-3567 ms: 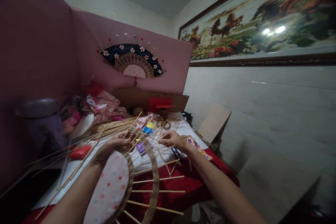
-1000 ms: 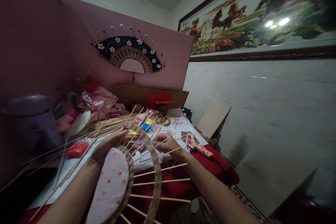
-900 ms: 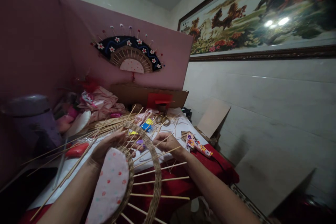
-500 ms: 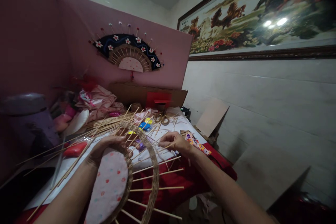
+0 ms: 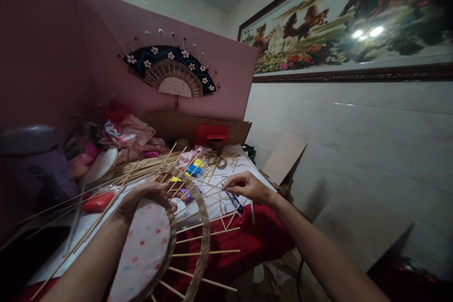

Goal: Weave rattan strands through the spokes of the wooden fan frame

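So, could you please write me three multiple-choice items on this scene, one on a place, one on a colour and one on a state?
1. Where does the finished fan hang?
A. on the pink wall
B. under the horse painting
C. on the white wall

2. What colour is the cloth over the table's near edge?
A. green
B. red
C. yellow

3. What is the left hand doing?
A. hanging free
B. resting flat on the table
C. gripping the woven fan frame

Answers:
1 A, it is fixed to the pink panel behind the table.
2 B, red cloth shows beneath the sticks.
3 C, its fingers curl over the frame's top, while the right hand pinches a thin strand.
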The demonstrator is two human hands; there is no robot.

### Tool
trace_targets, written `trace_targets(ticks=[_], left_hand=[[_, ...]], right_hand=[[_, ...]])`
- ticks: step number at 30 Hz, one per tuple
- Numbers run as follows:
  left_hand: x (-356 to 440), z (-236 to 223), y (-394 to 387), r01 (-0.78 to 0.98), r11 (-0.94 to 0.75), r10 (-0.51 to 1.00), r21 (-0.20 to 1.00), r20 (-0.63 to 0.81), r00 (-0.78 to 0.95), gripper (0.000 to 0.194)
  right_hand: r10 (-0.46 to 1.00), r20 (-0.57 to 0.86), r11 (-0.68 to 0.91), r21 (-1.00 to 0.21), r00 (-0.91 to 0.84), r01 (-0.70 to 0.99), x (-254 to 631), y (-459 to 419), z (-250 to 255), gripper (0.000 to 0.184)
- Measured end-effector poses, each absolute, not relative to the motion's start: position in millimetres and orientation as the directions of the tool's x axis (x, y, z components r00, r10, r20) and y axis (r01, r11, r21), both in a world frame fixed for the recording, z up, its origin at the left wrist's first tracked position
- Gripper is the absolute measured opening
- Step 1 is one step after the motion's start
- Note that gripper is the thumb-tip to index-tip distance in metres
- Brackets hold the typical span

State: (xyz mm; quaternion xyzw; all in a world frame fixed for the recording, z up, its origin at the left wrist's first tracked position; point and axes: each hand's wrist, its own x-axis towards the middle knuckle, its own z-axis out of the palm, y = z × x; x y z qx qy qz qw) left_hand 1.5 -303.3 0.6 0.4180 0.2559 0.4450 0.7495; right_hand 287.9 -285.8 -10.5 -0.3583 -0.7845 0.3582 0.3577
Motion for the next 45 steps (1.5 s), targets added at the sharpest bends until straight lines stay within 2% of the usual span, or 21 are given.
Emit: trace_targets(ticks=[3, 6, 12, 14, 16, 20, 25, 27, 29, 31, 33, 35, 37, 40, 43, 45], left_hand=[[1, 2, -304, -0.467, 0.286, 0.885, 0.837, -0.043, 0.463, 0.024], [4, 5, -306, -0.504, 0.278, 0.899, 0.818, -0.037, 0.436, 0.025], [10, 7, -309, -0.57, 0.307, 0.91, 0.762, -0.059, 0.411, 0.037], [9, 6, -307, -0.575, 0.305, 0.908, 0.759, -0.05, 0.415, 0.04], [7, 6, -306, -0.557, 0.299, 0.903, 0.774, -0.041, 0.428, 0.035], [2, 4, -304, -0.504, 0.281, 0.89, 0.817, -0.025, 0.456, 0.024], [-2, 2, -302, -0.462, 0.304, 0.897, 0.833, -0.088, 0.433, 0.02], [-3, 2, -302, -0.463, 0.305, 0.898, 0.832, -0.089, 0.431, 0.023], [-4, 2, -302, -0.469, 0.309, 0.896, 0.827, -0.087, 0.436, 0.026], [-4, 3, -303, -0.477, 0.313, 0.897, 0.821, -0.091, 0.432, 0.027], [-4, 3, -303, -0.491, 0.293, 0.906, 0.82, -0.075, 0.416, 0.027], [-4, 3, -303, -0.513, 0.264, 0.913, 0.817, -0.041, 0.405, 0.027], [-4, 3, -303, -0.524, 0.245, 0.915, 0.816, -0.015, 0.404, 0.026], [-5, 3, -303, -0.534, 0.237, 0.915, 0.812, -0.001, 0.404, 0.029], [-8, 3, -301, -0.57, 0.279, 0.913, 0.773, -0.029, 0.407, 0.032], [-10, 2, -300, -0.553, 0.323, 0.899, 0.768, -0.066, 0.433, 0.025]], right_hand=[[0.768, 0.45, 0.62, -0.701, -0.456, 0.351, 285, -295, -7, 0.014], [0.677, 0.541, 0.734, -0.547, -0.499, 0.403, 276, -310, -4, 0.013], [0.484, 0.515, 0.872, -0.214, -0.707, 0.441, 260, -330, -9, 0.027], [0.463, 0.502, 0.88, -0.159, -0.73, 0.449, 258, -331, -12, 0.029], [0.46, 0.506, 0.88, -0.155, -0.73, 0.448, 258, -331, -14, 0.028], [0.486, 0.548, 0.865, -0.189, -0.68, 0.466, 261, -330, -16, 0.024], [0.55, 0.596, 0.81, -0.21, -0.585, 0.548, 263, -333, -13, 0.022], [0.584, 0.588, 0.792, -0.263, -0.56, 0.551, 264, -334, -11, 0.021], [0.652, 0.551, 0.754, -0.405, -0.52, 0.517, 267, -332, -10, 0.017], [0.753, 0.433, 0.642, -0.65, -0.495, 0.407, 272, -327, -13, 0.013], [0.809, 0.245, 0.423, -0.874, -0.534, 0.24, 278, -321, -17, 0.016], [0.793, 0.102, 0.206, -0.973, -0.601, 0.107, 284, -316, -22, 0.024], [0.773, 0.041, 0.074, -0.997, -0.633, 0.025, 289, -313, -26, 0.032], [0.787, 0.018, -0.036, -0.996, -0.616, -0.076, 294, -309, -30, 0.038], [0.832, -0.014, -0.073, -0.994, -0.554, -0.085, 291, -306, -34, 0.029], [0.834, -0.014, -0.049, -0.998, -0.552, -0.05, 284, -306, -38, 0.025]])
